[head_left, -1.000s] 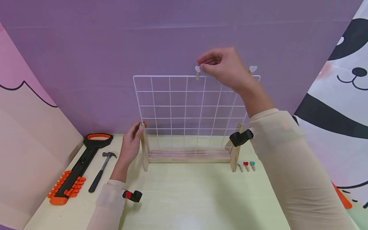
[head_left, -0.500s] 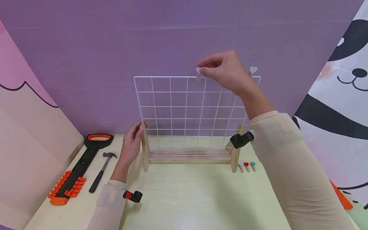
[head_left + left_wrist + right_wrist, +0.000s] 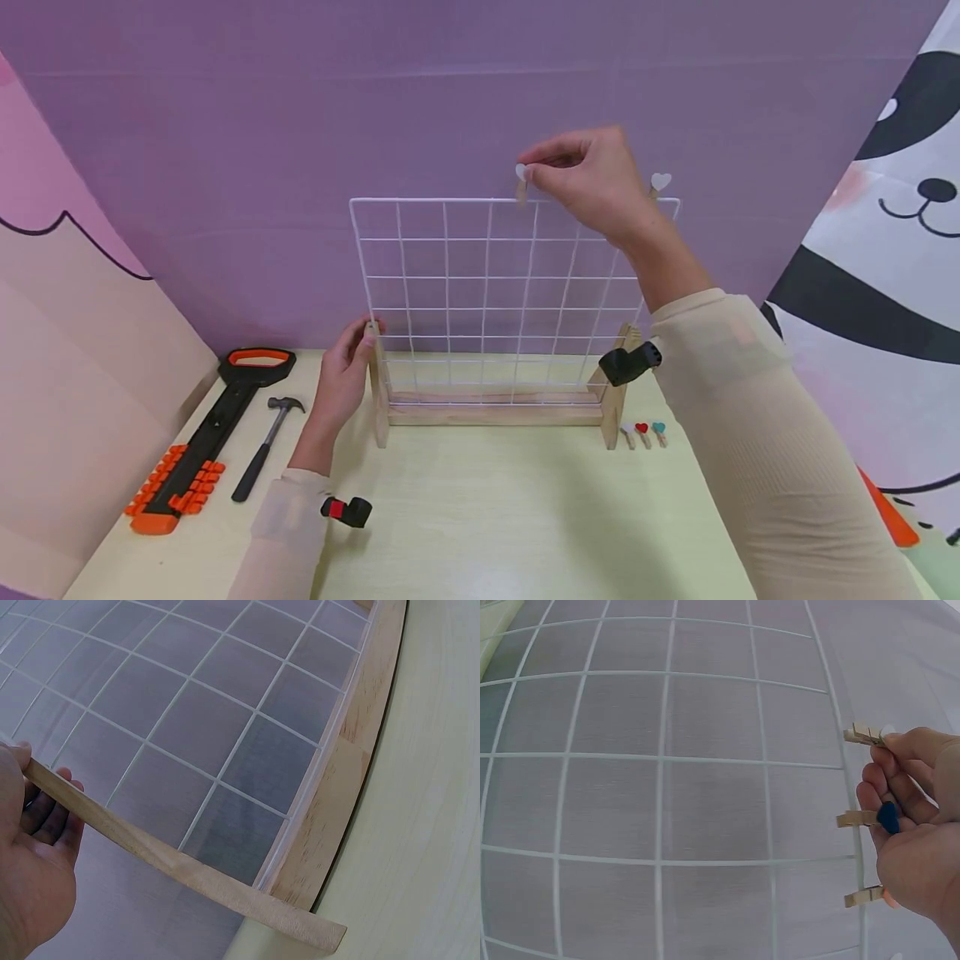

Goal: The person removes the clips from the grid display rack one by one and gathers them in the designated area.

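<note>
Clothespin [image 3: 522,192] pinched, right hand [image 3: 596,179] | grid [image 3: 486,277] top edge | tabletop [image 3: 480,500] spreads in front

This looks like a staged recording corner, though whether it sits in a home or a studio cannot be told. A plain purple fabric backdrop [image 3: 337,125] with visible creases closes off the rear, a pink-and-cream cartoon-printed panel [image 3: 82,358] the left and a white panda-printed panel [image 3: 847,392] the right. Between them stands a pale wood-look table [image 3: 480,508]. Small black cameras [image 3: 628,364] strapped on both beige sleeves [image 3: 780,433] suggest filming.
</note>
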`<action>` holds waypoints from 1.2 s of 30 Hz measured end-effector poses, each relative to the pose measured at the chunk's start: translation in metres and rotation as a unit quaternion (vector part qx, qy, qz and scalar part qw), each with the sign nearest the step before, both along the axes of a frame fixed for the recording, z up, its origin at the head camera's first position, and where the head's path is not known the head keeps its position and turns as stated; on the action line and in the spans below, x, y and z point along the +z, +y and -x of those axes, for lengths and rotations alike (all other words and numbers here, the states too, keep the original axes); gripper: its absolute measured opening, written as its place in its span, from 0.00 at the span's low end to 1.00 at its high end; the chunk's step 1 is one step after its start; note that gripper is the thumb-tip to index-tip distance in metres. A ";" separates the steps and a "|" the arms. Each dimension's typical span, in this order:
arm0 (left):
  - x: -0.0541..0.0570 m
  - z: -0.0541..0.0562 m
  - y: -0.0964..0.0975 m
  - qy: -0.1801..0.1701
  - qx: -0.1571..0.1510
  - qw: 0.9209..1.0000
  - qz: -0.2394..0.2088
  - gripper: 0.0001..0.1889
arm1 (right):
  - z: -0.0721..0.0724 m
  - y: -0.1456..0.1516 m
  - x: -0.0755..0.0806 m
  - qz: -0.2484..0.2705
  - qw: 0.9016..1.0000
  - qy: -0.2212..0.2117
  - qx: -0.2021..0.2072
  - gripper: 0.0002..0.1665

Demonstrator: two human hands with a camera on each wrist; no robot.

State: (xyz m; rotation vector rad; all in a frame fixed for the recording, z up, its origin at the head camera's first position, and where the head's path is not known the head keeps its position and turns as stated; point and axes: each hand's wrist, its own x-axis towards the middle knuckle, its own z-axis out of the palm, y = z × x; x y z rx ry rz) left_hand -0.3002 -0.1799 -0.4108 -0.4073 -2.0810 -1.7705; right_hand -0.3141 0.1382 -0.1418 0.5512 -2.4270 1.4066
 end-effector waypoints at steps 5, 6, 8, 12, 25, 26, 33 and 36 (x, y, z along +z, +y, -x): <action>0.000 0.000 -0.003 -0.002 0.007 1.000 0.000 0.22 | -0.002 0.000 0.007 0.028 0.999 0.018 0.018 0.12; 0.000 0.000 -0.004 -0.004 0.006 1.000 0.001 0.22 | -0.003 0.000 0.008 0.036 0.999 0.024 0.023 0.12; -0.001 0.001 -0.004 -0.006 0.002 1.000 0.002 0.22 | -0.004 0.002 0.009 0.051 0.998 0.036 0.033 0.11; -0.001 0.001 -0.003 -0.006 0.003 1.000 -0.001 0.23 | -0.006 0.006 0.010 0.066 0.995 0.055 0.044 0.11; 0.000 0.002 -0.004 -0.007 0.007 1.000 -0.001 0.23 | -0.015 0.011 0.009 0.086 0.992 0.079 0.049 0.09; 0.000 0.002 -0.003 -0.006 0.005 1.000 -0.003 0.23 | -0.016 0.012 0.009 0.089 0.992 0.078 0.051 0.09; 0.000 0.003 -0.001 0.000 0.002 1.000 -0.008 0.22 | -0.019 0.020 0.002 0.106 0.990 0.077 0.052 0.08; 0.000 0.004 0.000 0.002 0.001 1.000 -0.008 0.22 | -0.021 0.025 -0.001 0.105 0.991 0.074 0.044 0.08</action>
